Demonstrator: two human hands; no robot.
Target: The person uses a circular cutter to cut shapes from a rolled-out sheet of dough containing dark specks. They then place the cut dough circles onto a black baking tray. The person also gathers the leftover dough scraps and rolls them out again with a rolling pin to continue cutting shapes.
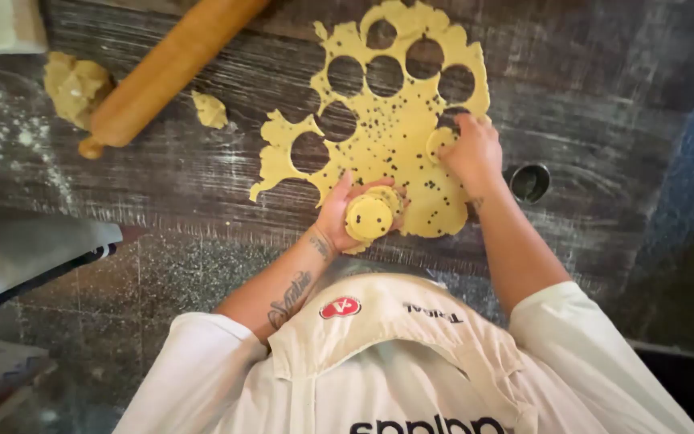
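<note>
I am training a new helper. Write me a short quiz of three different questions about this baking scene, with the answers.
1. True or false: the left hand holds a stack of round yellow dough discs.
2. Where is the right hand? A) on the long wooden rolling pin; B) on the flat yellow speckled dough sheet; C) on the round metal cutter.
3. Fill in: the lump of leftover yellow dough lies beside the rolling pin's ____ end.

Key: 1 true; 2 B; 3 handle.
</note>
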